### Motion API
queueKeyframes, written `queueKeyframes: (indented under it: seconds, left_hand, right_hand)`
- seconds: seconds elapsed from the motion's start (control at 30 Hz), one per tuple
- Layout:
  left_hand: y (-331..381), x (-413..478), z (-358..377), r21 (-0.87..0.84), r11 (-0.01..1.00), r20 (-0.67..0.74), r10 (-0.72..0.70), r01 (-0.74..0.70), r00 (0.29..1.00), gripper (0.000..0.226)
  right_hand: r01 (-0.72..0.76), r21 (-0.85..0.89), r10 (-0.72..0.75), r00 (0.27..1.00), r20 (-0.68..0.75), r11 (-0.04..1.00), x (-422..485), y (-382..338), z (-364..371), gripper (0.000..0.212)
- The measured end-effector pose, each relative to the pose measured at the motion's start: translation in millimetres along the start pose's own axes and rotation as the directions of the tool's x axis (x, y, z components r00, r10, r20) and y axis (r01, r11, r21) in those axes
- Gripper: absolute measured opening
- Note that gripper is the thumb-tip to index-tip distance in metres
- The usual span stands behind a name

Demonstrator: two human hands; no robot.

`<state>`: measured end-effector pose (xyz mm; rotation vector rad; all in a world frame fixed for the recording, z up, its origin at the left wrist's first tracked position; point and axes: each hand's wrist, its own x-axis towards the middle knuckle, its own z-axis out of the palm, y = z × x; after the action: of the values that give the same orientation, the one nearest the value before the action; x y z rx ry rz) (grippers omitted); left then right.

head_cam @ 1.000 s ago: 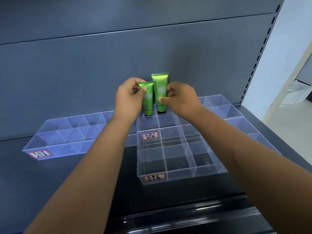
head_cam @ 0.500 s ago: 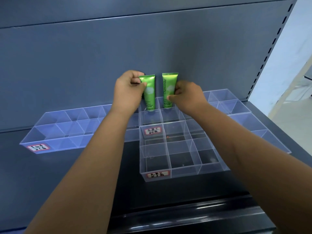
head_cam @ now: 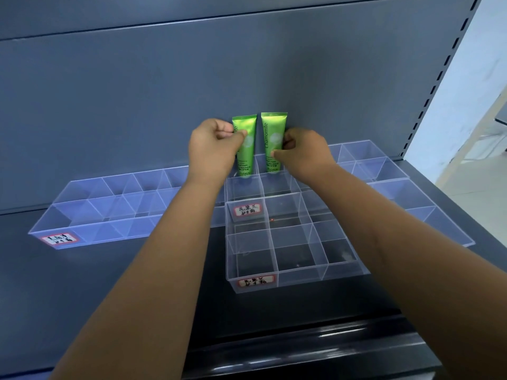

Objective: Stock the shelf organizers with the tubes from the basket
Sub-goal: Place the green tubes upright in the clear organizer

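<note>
Change: left tube [head_cam: 247,157] and right tube [head_cam: 274,138], overlapped a second ago, now stand apart, upright at 12 o'clock, each in its own back cell of the middle organizer [head_cam: 301,279]. Fingers of left hand [head_cam: 212,149] pinch one, right hand [head_cam: 304,152] the other. Nearly seated, I judge; release next.

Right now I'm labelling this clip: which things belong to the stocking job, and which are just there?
Job: left hand, right hand, left tube, right tube, centre organizer, left organizer, right organizer.
Just there: handwritten labels, back panel, shelf rail.
</note>
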<state>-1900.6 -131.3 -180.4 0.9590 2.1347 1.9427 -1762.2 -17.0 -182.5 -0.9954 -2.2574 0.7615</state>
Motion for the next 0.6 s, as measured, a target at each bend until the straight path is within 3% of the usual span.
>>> queueKeyframes:
  seconds: [0.2,0.33,0.6]
  left_hand:
    - [-6.5,3.0,1.9,0.097,0.995,-0.070,0.015,-0.008,0.997,0.026]
    - [-5.3,1.9,0.6,0.115,0.993,-0.102,-0.010,0.022,0.995,0.029]
    - [-7.2,-3.1,3.8,-0.015,0.996,-0.142,-0.094,0.093,0.985,0.021]
  right_hand:
    - [-0.029,0.067,0.032,0.999,-0.038,0.997,4.0,3.2,2.5,0.030]
    - [-0.032,0.054,0.033,0.999,-0.024,0.998,5.1,3.2,2.2,0.024]
    - [0.000,0.017,0.000,1.000,-0.015,1.000,3.1,3.7,2.4,0.019]
